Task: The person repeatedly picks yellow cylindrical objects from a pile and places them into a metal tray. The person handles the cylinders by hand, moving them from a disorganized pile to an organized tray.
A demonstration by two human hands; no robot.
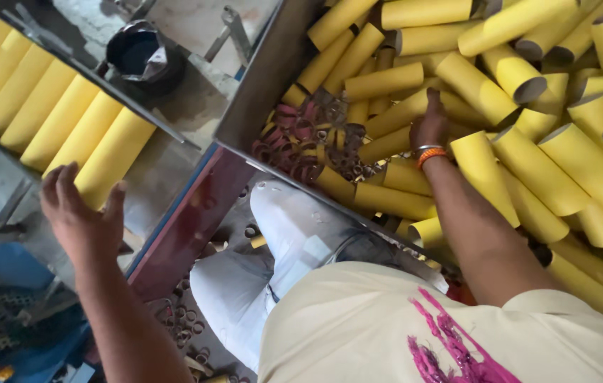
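My left hand [80, 216] hovers with fingers spread just below the near end of a row of yellow cardboard tubes [53, 117] lying side by side on a sloped metal tray; it holds nothing. My right hand [429, 128] reaches into a big metal bin [259, 85] heaped with loose yellow tubes [528, 149] and rests on a tube [393, 113] there, fingers curled over it. An orange band and a metal bangle [429, 152] sit on that wrist.
A pile of short red and yellow cut rings [308, 138] lies in the bin's near corner. A dark round container [138, 53] stands beyond the tray. My knee in white trousers [294, 227] presses near the bin's edge. More rings litter the floor [184, 315].
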